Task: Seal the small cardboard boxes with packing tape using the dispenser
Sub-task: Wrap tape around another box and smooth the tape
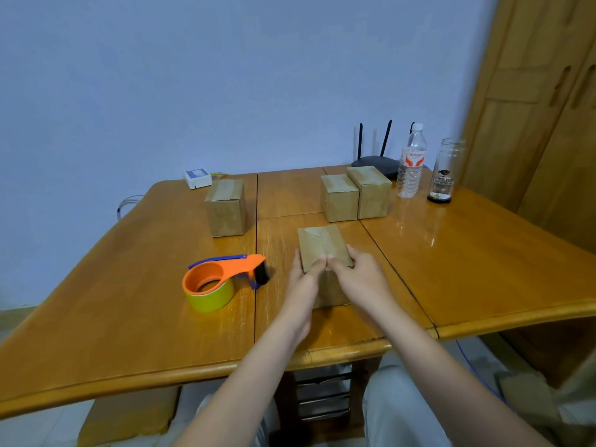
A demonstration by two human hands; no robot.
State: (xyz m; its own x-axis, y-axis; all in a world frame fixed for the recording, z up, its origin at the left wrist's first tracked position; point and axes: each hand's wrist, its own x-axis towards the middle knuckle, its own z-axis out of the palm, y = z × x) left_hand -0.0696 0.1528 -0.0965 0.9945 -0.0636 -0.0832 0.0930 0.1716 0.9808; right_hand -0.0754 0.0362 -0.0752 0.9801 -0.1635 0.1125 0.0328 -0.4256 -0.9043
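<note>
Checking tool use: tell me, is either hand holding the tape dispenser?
No: the tape dispenser lies alone on the table, while the left hand and right hand rest on the near cardboard box.

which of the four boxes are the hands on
The nearest box, at the table's centre: both the left hand and right hand rest on it. The other three stand farther back, untouched.

Wooden table (483,269), glossy. Far edge: black router (375,162) with upright antennas, clear water bottle (412,162) just beside it, glass jar (445,171) right of bottle. White adapter (197,178) far left. Wooden wardrobe (541,91) right.
</note>
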